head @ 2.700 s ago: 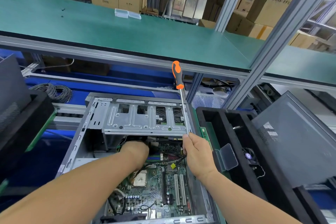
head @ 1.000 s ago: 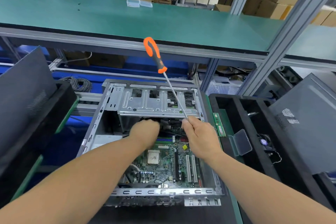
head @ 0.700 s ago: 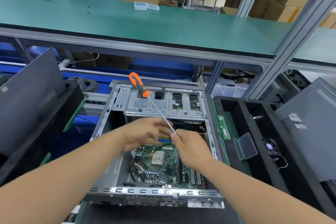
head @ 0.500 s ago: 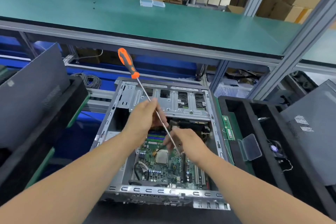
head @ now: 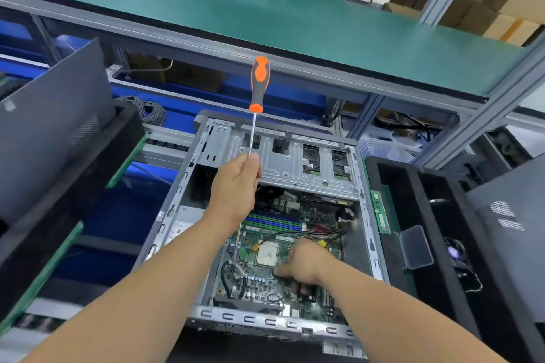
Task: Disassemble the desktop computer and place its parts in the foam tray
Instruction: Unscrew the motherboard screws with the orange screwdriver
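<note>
— Where was the motherboard [head: 267,283]?

— Inside the computer case [head: 295,171], under the right hand [head: 303,267], whose relaxed fingers touched it, gripping nothing.

— And the left hand [head: 236,186]?

— Clamped mid-shaft on the screwdriver [head: 256,115]: handle above, tip below, near the board's left edge.

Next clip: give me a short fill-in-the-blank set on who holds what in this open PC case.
1. The screwdriver is held by its shaft in the ____ hand.
2. The right hand reaches down to the ____ inside the computer case.
3. The screwdriver's handle is black and ____.

Missing words: left; motherboard; orange
</note>
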